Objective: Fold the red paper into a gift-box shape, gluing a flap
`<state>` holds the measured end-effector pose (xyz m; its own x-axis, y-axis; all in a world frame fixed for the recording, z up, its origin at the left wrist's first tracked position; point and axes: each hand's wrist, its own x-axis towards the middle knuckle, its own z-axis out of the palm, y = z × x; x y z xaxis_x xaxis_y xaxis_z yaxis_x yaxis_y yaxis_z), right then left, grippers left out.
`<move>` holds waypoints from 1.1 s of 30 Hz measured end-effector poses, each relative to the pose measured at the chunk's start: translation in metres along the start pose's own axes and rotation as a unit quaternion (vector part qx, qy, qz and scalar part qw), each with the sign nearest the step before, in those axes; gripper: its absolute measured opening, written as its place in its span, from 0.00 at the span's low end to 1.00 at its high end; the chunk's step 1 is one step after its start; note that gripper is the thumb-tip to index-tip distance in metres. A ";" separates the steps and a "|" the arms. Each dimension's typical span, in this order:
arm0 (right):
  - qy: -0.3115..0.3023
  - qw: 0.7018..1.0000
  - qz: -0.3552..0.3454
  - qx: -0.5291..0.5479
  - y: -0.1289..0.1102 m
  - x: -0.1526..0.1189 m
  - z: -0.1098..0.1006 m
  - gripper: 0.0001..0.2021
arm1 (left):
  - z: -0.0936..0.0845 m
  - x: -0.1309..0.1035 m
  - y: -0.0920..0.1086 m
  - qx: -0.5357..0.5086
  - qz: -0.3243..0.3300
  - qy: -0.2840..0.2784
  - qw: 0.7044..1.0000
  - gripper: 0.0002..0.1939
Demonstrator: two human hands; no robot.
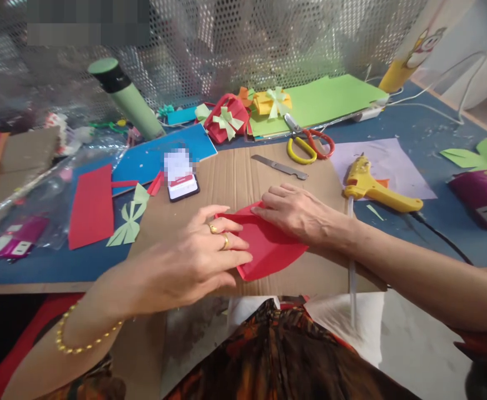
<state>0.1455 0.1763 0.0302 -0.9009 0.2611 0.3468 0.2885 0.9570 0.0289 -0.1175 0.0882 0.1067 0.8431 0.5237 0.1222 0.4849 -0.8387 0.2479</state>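
A folded piece of red paper (270, 250) lies on the cardboard sheet (222, 183) in front of me, with raised edges and a curved near side. My left hand (201, 250), wearing two rings, holds it at the left, fingers bent over its edge. At the far edge my right hand (289, 211) grips the same paper with its fingers curled, thumb hidden. Just beyond lie a metal blade (280, 166) and scissors (305, 150) with yellow and red handles. A yellow glue gun (376, 189) with a glue stick in it rests right of my right hand.
A phone (182, 186), red paper strip (91, 208) and green paper bow (129, 219) lie left. Behind are a green bottle (132, 105), a red paper box with bow (226, 119) and green sheets (330, 100). The glue gun's cord (447, 241) trails right, near a purple item (482, 200).
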 end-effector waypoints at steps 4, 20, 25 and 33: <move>-0.008 1.000 0.011 0.006 -0.002 0.000 -0.002 0.11 | -0.023 0.019 -0.025 -0.105 -0.151 0.116 0.976 0.14; 0.003 1.000 0.024 0.012 0.001 -0.003 -0.001 0.14 | 0.011 0.076 -0.068 -0.210 -0.356 -0.125 0.902 0.08; 0.010 0.995 0.069 0.077 0.005 -0.005 -0.001 0.16 | 0.012 0.077 -0.070 -0.218 -0.352 -0.120 0.903 0.08; 0.093 0.926 0.262 0.254 0.012 0.000 -0.005 0.15 | 0.012 0.063 -0.071 -0.247 -0.337 -0.111 0.902 0.11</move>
<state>0.1504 0.1875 0.0351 -0.5949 0.7255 0.3461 0.4371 0.6533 -0.6182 -0.0956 0.1788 0.0854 0.4475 0.8007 -0.3982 0.7883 -0.1429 0.5984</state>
